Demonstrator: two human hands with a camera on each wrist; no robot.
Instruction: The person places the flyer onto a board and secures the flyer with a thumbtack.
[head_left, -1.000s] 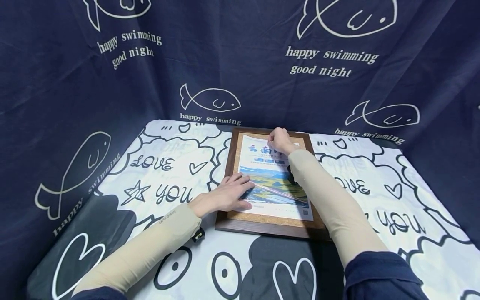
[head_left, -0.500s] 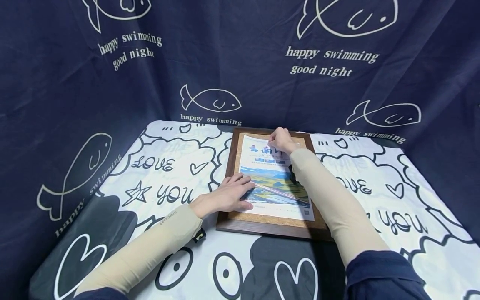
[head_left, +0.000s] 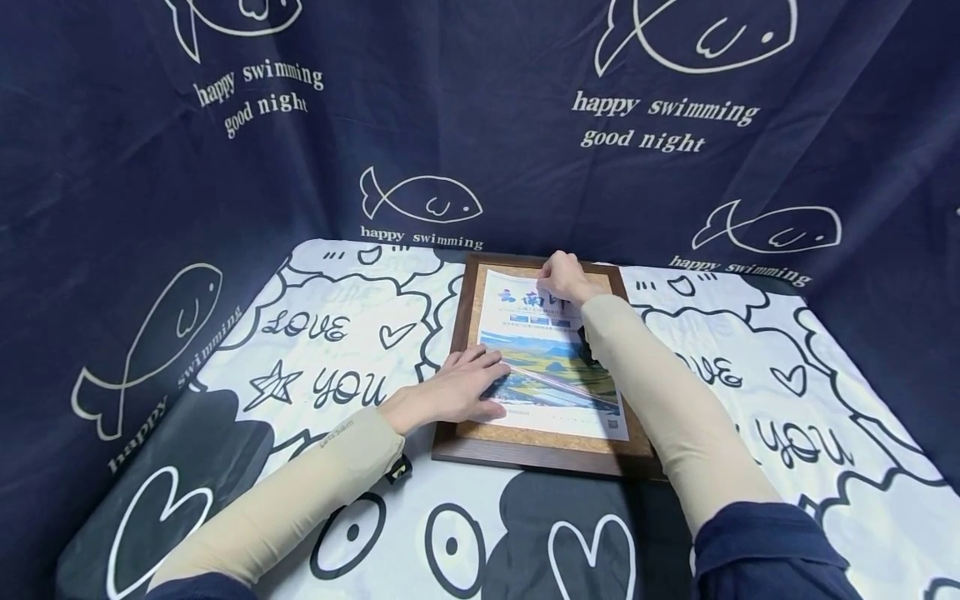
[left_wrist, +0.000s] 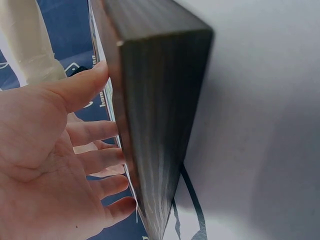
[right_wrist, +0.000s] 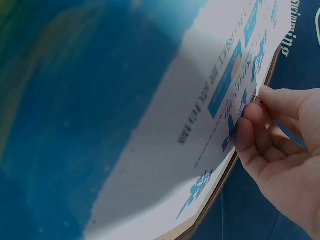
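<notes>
A poster (head_left: 547, 367) with a printed landscape and blue lettering lies on a cork board (head_left: 472, 432) in a brown wooden frame (head_left: 525, 458). My left hand (head_left: 467, 385) rests with spread fingers on the poster's lower left part and the frame's left side. In the left wrist view its fingertips (left_wrist: 116, 129) touch the surface beside the frame's thick edge. At the poster's top, my right hand (head_left: 562, 277) has thumb and forefinger together. The right wrist view shows a thin pin (right_wrist: 256, 97) pinched between them, its tip toward the paper; the pin's head is hidden by the fingers.
A white and dark patterned cloth (head_left: 337, 333) covers the table under the board. Behind the board's far edge hangs a dark blue curtain (head_left: 525, 192) with fish drawings, and it also closes off both sides. My right forearm crosses the board's right side.
My right hand has shifted very slightly up and right, uncovering a bit more of the poster's title. The left hand and the board keep their places.
</notes>
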